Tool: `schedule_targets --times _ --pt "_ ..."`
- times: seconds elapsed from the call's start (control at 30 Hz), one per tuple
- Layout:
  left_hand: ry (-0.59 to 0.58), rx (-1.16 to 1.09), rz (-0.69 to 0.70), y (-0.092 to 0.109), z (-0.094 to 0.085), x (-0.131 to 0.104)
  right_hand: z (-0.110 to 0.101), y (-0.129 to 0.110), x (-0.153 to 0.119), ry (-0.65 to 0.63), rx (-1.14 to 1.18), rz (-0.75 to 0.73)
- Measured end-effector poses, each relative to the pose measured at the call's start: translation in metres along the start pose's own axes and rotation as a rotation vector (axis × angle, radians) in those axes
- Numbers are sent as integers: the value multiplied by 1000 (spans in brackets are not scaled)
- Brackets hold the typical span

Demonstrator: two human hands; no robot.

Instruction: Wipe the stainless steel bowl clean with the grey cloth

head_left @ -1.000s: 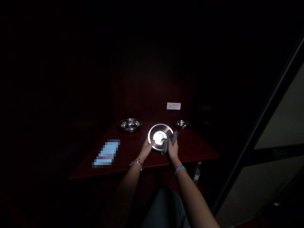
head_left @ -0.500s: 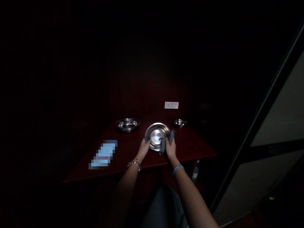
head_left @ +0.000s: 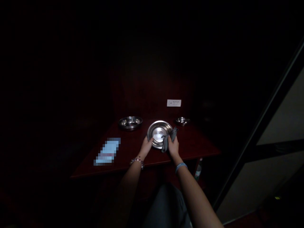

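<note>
A round, shiny metal bowl (head_left: 158, 134) is held between both hands above the dark red table (head_left: 135, 160), its inside facing me. My left hand (head_left: 146, 147) grips the rim at the lower left, with the thumb over the edge. At the lower right, my right hand (head_left: 173, 146) is closed on a dark grey cloth (head_left: 165, 143) and the bowl's rim. The cloth lies partly over the rim and sticks up past my fingers.
A wide metal dish (head_left: 130, 123) stands at the back left, and a smaller metal bowl (head_left: 182, 121) at the back right. A blurred-out light blue item (head_left: 108, 152) lies at the left. A bottle (head_left: 198, 169) stands below the table's right side.
The whole view has shifted slightly, so table, dishes and hands appear a little further right and higher. Both hands keep their hold on the bowl.
</note>
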State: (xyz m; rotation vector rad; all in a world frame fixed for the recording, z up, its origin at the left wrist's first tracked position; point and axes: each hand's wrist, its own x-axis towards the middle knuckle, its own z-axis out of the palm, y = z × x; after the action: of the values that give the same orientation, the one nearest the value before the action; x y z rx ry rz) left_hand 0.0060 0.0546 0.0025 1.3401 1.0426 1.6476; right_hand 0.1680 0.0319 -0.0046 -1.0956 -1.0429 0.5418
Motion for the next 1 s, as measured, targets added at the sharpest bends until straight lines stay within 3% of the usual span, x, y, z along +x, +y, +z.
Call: schedule_targets --times 1.0 --pt "-30 23 -5 -6 1 2 -2 5 2 13 -54 0"
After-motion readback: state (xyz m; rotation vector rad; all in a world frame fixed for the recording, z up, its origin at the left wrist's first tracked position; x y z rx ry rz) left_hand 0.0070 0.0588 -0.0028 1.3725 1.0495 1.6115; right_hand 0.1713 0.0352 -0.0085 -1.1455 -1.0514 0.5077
